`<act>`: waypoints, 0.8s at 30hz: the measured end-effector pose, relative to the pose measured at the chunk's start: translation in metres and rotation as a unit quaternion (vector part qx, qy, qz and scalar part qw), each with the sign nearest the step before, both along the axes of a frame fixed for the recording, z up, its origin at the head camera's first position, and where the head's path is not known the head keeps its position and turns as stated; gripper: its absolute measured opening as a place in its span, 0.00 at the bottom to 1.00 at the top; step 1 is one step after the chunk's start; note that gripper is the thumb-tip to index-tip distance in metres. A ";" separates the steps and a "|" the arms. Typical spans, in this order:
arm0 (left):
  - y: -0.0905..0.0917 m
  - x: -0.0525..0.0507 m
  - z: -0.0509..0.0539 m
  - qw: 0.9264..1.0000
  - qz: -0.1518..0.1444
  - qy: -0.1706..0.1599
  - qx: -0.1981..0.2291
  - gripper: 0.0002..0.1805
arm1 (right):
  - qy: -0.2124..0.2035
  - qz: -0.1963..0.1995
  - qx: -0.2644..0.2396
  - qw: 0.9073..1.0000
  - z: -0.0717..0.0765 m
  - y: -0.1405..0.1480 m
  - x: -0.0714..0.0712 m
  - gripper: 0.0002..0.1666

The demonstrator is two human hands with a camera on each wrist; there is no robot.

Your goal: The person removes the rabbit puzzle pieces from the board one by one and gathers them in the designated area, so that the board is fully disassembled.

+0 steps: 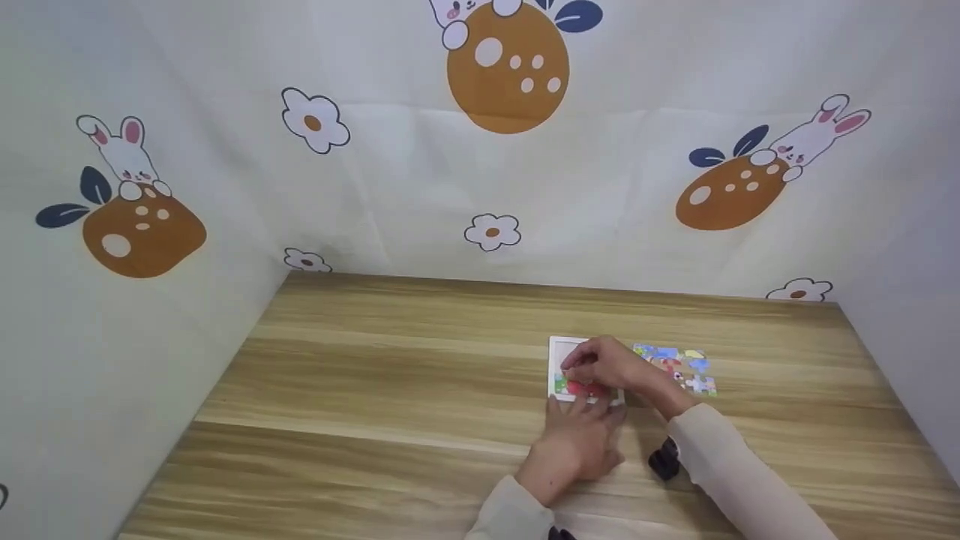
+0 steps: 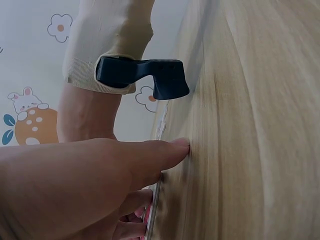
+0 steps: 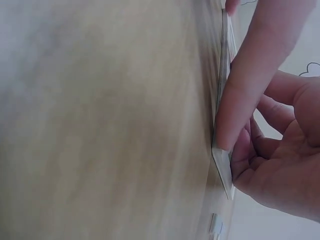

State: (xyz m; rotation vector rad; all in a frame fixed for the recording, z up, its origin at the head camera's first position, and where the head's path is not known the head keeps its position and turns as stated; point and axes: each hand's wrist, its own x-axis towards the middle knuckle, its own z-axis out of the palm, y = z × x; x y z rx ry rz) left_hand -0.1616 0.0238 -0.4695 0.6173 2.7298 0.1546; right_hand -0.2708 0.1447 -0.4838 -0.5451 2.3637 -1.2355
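Observation:
A white-framed jigsaw board (image 1: 553, 364) lies on the wooden table, right of centre, with a red and green picture partly showing inside. Across its near edge press the spread fingers of my left hand (image 1: 574, 442); its thumb stretches along the tabletop in the left wrist view. My right hand (image 1: 611, 364) reaches over the board, thumb and fingertips drawn together low at the picture, seeming to pinch a puzzle piece mostly hidden by the fingers. Seen from the right wrist, the right hand (image 3: 285, 155) has curled fingers against the board's top (image 3: 223, 165), beside a straight left finger.
Several colourful puzzle pieces (image 1: 701, 367) lie just right of the board, partly behind the right wrist. A black wrist mount (image 1: 664, 460) sits at the right cuff. Printed fabric walls (image 1: 390, 187) enclose the back and sides of the table (image 1: 360, 375).

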 end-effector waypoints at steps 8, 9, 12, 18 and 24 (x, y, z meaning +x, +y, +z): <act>-0.001 0.001 0.000 1.000 0.003 0.001 0.001 0.36 | -0.007 -0.008 -0.009 1.000 0.000 0.002 0.000 0.10; -0.001 0.001 0.000 1.000 0.004 0.001 0.001 0.36 | -0.007 -0.011 -0.010 1.000 0.000 0.002 0.000 0.09; -0.001 0.001 0.001 1.000 0.005 -0.002 0.000 0.36 | -0.003 -0.012 -0.013 1.000 0.000 0.001 0.001 0.08; 0.000 0.001 0.001 1.000 0.000 0.010 -0.012 0.36 | -0.014 -0.024 -0.028 0.999 0.000 -0.001 0.003 0.08; 0.000 0.000 -0.001 1.000 -0.007 0.022 -0.019 0.36 | -0.010 -0.041 -0.047 0.998 0.005 0.002 0.004 0.08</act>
